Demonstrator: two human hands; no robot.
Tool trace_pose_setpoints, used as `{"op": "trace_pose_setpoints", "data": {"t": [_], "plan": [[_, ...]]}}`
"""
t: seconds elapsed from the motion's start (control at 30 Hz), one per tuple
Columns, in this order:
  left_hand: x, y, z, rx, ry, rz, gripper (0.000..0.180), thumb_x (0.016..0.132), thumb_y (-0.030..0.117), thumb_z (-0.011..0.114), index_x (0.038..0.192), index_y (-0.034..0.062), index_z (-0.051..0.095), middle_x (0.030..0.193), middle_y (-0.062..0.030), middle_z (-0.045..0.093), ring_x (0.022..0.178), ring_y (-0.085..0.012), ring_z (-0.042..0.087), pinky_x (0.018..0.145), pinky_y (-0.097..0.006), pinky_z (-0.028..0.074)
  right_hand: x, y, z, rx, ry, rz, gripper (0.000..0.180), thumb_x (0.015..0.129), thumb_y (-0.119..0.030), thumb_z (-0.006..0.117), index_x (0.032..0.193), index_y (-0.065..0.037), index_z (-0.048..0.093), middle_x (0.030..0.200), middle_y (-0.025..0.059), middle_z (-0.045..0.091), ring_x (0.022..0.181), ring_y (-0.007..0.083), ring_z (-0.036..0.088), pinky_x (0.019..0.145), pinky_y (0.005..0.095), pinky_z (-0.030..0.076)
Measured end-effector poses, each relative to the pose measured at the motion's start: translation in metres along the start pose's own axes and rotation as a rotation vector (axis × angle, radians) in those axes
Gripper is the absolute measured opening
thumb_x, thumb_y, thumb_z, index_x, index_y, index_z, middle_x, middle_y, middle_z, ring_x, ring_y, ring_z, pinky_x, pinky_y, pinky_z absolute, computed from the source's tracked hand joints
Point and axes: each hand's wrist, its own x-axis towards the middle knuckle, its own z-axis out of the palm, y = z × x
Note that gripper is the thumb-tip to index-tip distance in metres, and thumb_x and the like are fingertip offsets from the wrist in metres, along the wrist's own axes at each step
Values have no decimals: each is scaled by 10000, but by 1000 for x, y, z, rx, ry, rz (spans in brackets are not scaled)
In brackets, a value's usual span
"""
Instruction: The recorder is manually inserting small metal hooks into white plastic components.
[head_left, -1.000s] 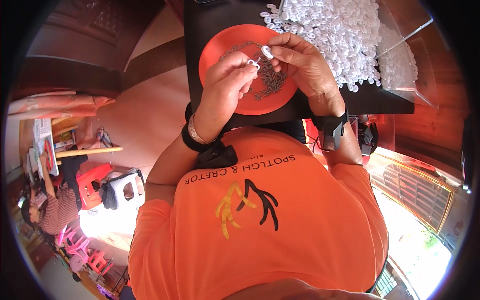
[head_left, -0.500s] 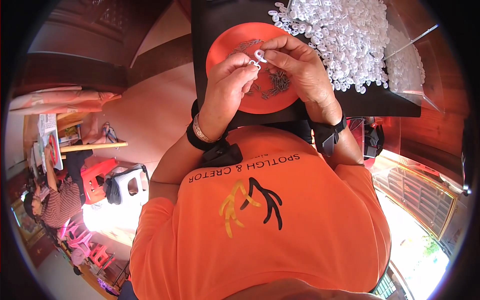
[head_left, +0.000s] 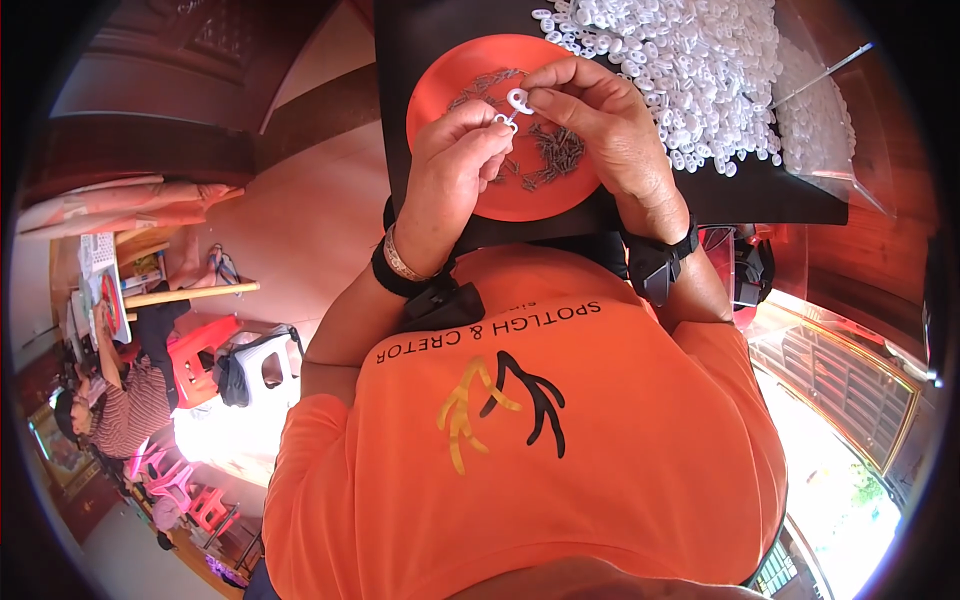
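A: What are the hands doing?

B: Both meet over an orange plate (head_left: 440,90) on a black desk (head_left: 760,195). The left hand (head_left: 455,165) has its fingers pinched narrow on a small white ring piece (head_left: 503,122). The right hand (head_left: 600,125) pinches a second white ring (head_left: 519,99), just above and touching the first.

A: Has anything changed?

B: Half a second ago the two rings sat in much the same pinch. The hands have stayed together, and the plate now looks nearer in view. It seems the two pieces are still being fitted together.

A: How many of each thing?

B: One plate, two rings in hand. On the plate lies a scatter of small dark metal pins (head_left: 555,155), too many and too small to count. To the far right is a heap of white rings (head_left: 690,70), far past counting, beside a clear bag (head_left: 825,120) holding more.
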Motion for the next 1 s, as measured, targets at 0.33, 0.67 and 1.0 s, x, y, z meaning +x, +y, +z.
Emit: {"op": "trace_pose_setpoints", "data": {"t": [0.33,0.67,1.0], "plan": [[1,-4,-2,17,-5,7,198,849,180,540,729,22,533,595,22,437,538,-48,374,492,-210,294,-1,4,1,1,1,12,126,869,-40,603,986,-4,634,910,34,646,801,76,573,723,206,463],[0,-3,0,68,1,39,227,878,178,490,695,45,511,569,23,438,519,-49,357,491,-210,254,-3,0,3,-102,-1,-3,123,879,-24,591,992,7,624,945,45,643,875,100,590,806,227,471],[0,-2,-1,41,1,26,195,848,145,529,704,14,511,601,16,436,549,-55,367,512,-219,310,-3,4,4,-103,2,-17,120,874,-23,598,987,7,623,949,53,646,881,111,604,813,233,485]]}}
